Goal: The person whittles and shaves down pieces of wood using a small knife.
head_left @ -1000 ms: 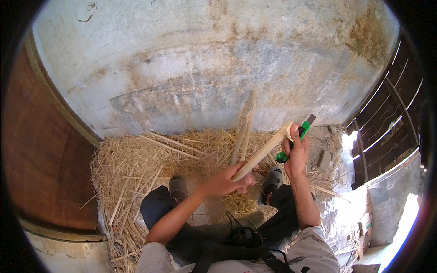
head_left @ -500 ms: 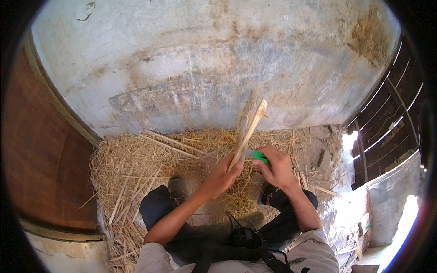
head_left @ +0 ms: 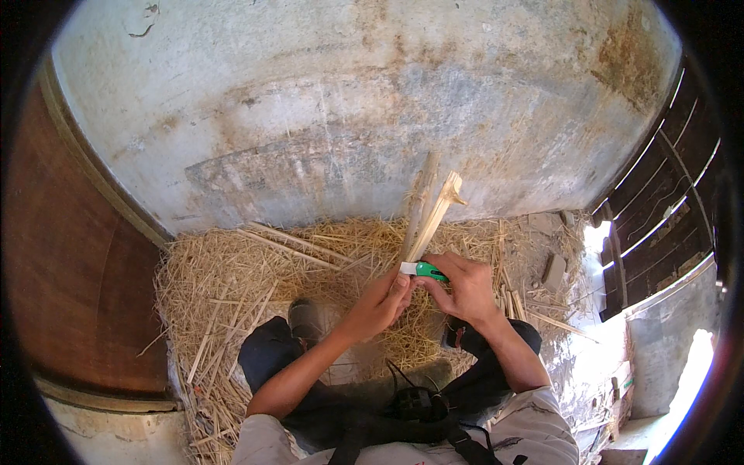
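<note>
One pale stick rises at a slant from the left hand, which grips it near its lower end; that end is hidden by the fingers. The right hand is closed around a green-handled knife, part of the handle lost beneath the fingers. Its light blade crosses the stick just beside the left fingertips; whether its edge bites into the wood cannot be told. The stick's split top, with a stub jutting to the right, shows against the stained wall, and any contact between them is hard to judge. Partly behind this stick, another pole stands tilted, its lower part covered.

Straw spreads below the hands, bounded by the wall ahead and a brown panel well off to the left. To the right, past the right hand, a grey block lies near the straw's edge, with a dark slatted panel farther out. Glare washes out the ground beneath that panel. The left shoe shows between straw and trouser leg, while the right one is mostly covered. A black object in the lap is too dark to identify, and both sleeves are cut off by the lower edge
</note>
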The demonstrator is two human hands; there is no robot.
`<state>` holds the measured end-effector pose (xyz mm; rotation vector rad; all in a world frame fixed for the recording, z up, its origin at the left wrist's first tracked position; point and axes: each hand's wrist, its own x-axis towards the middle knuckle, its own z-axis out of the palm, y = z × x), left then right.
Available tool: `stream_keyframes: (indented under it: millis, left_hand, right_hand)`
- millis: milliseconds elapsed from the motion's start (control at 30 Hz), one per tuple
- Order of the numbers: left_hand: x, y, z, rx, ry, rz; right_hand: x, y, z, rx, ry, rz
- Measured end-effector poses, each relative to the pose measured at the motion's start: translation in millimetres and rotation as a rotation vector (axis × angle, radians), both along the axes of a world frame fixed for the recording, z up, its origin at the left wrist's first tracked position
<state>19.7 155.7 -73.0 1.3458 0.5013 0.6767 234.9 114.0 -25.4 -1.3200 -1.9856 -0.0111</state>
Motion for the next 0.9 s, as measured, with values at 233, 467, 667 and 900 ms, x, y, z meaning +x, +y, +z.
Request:
stream_keyframes:
  millis: [233,467,667,900]
  left_hand:
    - [-2,-6,13,-0.043,0.069,-0.024]
    - [0,-9,12,-0.060,0.046,-0.037]
    - [3,-12,6,-0.073,0.057,-0.061]
    - [3,-15,-6,-0.134,0.113,-0.059]
  right_hand:
    - [-1,-3,8,0.006,0.027,-0.058]
    - [8,4,13,0.042,0.142,-0.142]
    - [29,7,18,0.065,0.120,-0.288]
    - [38,14,18,-0.002,0.136,-0.292]
